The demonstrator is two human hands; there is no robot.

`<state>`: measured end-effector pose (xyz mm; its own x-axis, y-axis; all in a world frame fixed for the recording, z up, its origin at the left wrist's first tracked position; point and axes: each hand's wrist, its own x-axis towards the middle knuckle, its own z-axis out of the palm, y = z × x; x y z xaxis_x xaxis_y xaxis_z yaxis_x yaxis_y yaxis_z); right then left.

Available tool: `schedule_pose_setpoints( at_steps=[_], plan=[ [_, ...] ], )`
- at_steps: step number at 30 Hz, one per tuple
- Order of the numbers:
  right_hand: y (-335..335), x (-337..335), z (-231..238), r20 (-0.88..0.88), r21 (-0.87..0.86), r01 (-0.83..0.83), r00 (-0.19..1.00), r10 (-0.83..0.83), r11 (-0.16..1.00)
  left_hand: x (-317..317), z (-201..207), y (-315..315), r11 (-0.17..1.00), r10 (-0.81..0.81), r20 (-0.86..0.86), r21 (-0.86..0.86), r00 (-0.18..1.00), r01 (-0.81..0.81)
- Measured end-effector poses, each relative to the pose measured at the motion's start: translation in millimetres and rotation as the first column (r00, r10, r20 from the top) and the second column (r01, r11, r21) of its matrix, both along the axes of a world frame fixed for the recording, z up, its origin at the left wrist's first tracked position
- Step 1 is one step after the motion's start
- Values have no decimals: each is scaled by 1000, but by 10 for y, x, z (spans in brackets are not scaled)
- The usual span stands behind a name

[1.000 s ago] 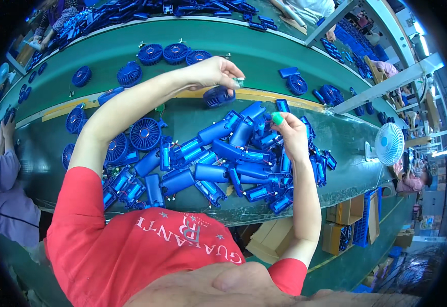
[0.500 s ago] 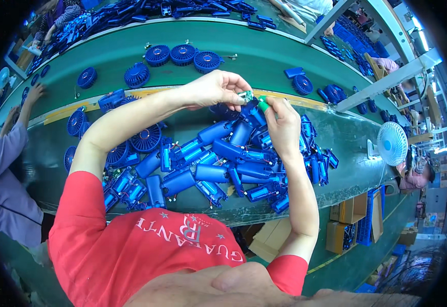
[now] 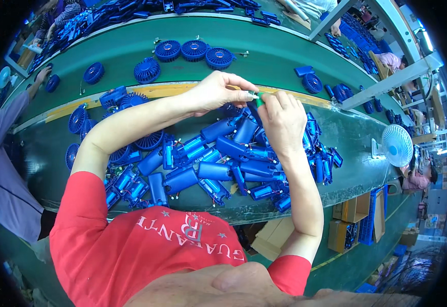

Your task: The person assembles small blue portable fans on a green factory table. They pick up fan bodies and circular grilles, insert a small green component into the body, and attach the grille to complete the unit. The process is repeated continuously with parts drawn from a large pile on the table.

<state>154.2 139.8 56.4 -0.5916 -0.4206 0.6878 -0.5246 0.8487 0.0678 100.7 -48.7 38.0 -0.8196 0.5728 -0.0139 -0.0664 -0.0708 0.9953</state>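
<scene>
Over the far edge of the worktable, my left hand point(image 3: 216, 96) pinches a small circuit board point(image 3: 252, 94) between thumb and fingers. Most of the board is hidden by the fingertips. My right hand point(image 3: 285, 123) is closed on a small green piece point(image 3: 260, 101), its end touching or almost touching the board; I cannot make out what kind of piece it is. Below both hands spreads a pile of blue plastic housings point(image 3: 216, 171), some with wires and small white connectors. Round blue fan heads point(image 3: 78, 119) lie by my left forearm.
Beyond a yellow strip point(image 3: 167, 91) runs a green conveyor belt point(image 3: 264, 69) carrying blue fan heads point(image 3: 194, 50). A white desk fan point(image 3: 396, 145) stands at the right, near a metal post point(image 3: 387, 82). Cardboard boxes point(image 3: 354, 209) sit below. At left, a co-worker's sleeve point(image 3: 3, 128) reaches toward the belt.
My right fingers have drawn closer to the left ones, covering more of the circuit board and green piece. Fan heads on the belt have shifted right. The co-worker's arm at left reaches farther out.
</scene>
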Motion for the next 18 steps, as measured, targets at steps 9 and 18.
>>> schedule_pose_setpoints(
  at_steps=[9, 18],
  plan=[
    [5, -10, 42, -46, 39, -15, 999, 17, 999, 76, -43, 74, 980, -35, 206, 199, 978, -7],
    [76, -86, 59, -97, 81, -149, 983, 157, 985, 37, -39, 118, 955, -84, 260, 295, 962, 4]
  ],
)
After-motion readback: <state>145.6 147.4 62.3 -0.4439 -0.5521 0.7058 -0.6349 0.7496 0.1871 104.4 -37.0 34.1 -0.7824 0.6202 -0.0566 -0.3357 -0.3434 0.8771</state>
